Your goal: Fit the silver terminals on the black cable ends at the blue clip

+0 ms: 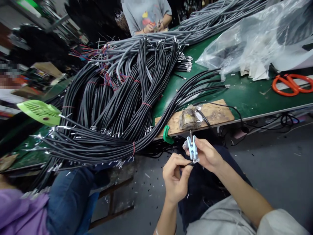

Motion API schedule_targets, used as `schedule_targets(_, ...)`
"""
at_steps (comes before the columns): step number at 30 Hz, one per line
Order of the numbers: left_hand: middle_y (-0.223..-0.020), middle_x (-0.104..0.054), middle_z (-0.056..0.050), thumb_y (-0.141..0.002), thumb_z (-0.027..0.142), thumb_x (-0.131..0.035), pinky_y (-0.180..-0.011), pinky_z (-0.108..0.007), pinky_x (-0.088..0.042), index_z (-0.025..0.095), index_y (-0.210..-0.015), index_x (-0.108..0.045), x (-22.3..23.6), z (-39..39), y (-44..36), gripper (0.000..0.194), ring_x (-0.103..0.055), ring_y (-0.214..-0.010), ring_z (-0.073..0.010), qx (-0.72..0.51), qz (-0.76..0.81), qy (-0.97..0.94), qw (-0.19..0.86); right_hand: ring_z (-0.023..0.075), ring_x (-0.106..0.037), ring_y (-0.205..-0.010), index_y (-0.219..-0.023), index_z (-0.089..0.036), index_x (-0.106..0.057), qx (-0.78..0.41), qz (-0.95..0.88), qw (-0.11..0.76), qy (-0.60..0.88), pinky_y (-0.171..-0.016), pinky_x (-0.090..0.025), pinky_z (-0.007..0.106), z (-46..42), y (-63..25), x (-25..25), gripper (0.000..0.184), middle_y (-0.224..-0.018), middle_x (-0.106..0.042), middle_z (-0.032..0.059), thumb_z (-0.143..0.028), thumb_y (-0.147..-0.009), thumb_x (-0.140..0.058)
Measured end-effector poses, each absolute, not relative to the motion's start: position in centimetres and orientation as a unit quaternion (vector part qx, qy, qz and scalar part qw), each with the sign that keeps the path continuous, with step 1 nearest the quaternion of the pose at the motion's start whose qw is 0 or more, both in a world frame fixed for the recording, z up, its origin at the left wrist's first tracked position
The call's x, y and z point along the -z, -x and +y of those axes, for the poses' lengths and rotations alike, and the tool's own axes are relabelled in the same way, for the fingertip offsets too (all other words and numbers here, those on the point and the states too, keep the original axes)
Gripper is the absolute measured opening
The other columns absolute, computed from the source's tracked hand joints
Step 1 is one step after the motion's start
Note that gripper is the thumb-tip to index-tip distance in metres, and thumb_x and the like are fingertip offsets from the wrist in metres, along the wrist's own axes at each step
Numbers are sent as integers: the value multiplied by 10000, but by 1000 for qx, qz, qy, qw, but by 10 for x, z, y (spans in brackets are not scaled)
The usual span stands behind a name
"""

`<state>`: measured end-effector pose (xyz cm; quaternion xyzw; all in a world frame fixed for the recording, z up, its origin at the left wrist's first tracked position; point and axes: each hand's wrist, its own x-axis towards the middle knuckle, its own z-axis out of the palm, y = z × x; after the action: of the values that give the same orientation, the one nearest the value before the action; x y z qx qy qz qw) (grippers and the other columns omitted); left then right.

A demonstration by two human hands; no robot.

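My left hand (176,176) is closed in a pinch on the end of a black cable (191,164), most of which the fingers hide. Just above it, my right hand (208,154) grips a light blue clothespin-like clip (192,148), its lower tip close to the cable end. Whether clip and cable touch, I cannot tell. The clip's upper end is by the thin shaft (191,133) of a small tape-wrapped motor (188,118). That motor sits on a wooden board (217,112) at the table's front edge.
Bundled black cables (122,143) and grey cables (210,19) cover much of the green table (176,88). Orange-handled scissors (285,85) and a plastic bag (234,42) lie right. A green clamp (167,135) is beside the board. One co-worker (149,16) sits opposite, another (68,199) left.
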<state>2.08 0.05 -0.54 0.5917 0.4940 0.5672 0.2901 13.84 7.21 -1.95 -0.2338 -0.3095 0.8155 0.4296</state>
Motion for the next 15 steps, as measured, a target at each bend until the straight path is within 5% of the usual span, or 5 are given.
schedule_targets(3,-677,-563,-12,-821,166,-655,-594,-258,-396,175,-797,-666,5,-4,-19,27,-506,-648,-143,-561,508,-596,268,119,-484,-537,-642,-140,-663,-737,-423,440,291,-512,-396,243,67,-152,20,523,-579,-569,25,-616,-832,-559)
schedule_targets(7,-646,-562,-8,-809,163,-662,-600,-264,-400,176,-788,-668,4,-9,-16,26,-497,-623,-143,-546,521,-608,247,141,-495,-608,-664,-170,-634,-551,-535,524,368,-578,-394,272,55,-178,17,306,-634,-550,14,-406,-859,-628)
schedule_targets(15,-646,-555,-16,-827,303,-672,-599,-257,-387,178,-752,-682,5,-4,-16,146,-501,-630,-145,-551,525,-564,320,155,-541,-647,-800,-171,-655,-504,-590,492,396,-600,-428,280,63,-167,13,290,-718,-599,34,-416,-909,-543)
